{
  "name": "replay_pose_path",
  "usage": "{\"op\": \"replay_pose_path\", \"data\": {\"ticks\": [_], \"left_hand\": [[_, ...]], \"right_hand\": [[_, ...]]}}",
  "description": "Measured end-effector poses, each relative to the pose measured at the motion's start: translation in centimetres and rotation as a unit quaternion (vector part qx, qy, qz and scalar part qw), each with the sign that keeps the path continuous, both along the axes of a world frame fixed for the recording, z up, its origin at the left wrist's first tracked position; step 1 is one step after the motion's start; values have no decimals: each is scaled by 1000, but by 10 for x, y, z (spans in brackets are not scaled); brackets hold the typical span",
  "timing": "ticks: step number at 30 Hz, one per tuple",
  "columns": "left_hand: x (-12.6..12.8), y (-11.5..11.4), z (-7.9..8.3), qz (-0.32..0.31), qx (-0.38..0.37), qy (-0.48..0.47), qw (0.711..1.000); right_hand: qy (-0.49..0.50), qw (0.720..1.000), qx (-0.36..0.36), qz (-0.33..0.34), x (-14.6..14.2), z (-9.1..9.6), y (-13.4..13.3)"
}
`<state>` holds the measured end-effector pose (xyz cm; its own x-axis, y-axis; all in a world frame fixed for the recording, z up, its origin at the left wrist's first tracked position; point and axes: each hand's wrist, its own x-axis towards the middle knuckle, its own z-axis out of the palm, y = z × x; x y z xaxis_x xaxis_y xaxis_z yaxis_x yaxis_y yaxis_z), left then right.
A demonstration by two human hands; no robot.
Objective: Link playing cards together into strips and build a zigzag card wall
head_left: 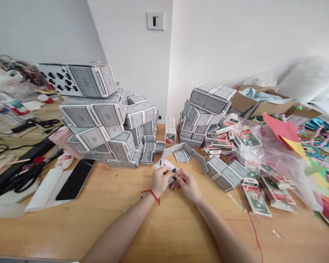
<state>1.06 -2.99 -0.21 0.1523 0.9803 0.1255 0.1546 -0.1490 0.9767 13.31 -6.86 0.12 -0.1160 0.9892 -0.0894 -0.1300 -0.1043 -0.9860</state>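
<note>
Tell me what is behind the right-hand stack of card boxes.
Behind the stack are a white wall and an open cardboard box holding pale blue material; the box's lower part is hidden.

Blk-handled scissors (pixel 24 179) & blk phone (pixel 74 179) on wood table (pixel 117 215), craft sticks (pixel 0 164) nearby; cardboard box (pixel 259 104) at back, colored paper (pixel 320 182) far R, wall switch (pixel 155 21) above.
</note>
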Motion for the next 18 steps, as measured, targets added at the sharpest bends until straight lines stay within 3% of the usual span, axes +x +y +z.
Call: {"op": "replay_pose_path", "data": {"ticks": [8, 14, 18], "left_hand": [[5, 2, 1, -14, -42, -37, 998], [5, 4, -2, -44, -34, -123, 991], [4, 2, -4, -41, -15, -95, 995]], "right_hand": [[-4, 998, 4, -56, 3, -5, 2], [107, 986, -5, -128, 11, -1, 7], [144, 982, -15, -118, 12, 2, 8]]}}
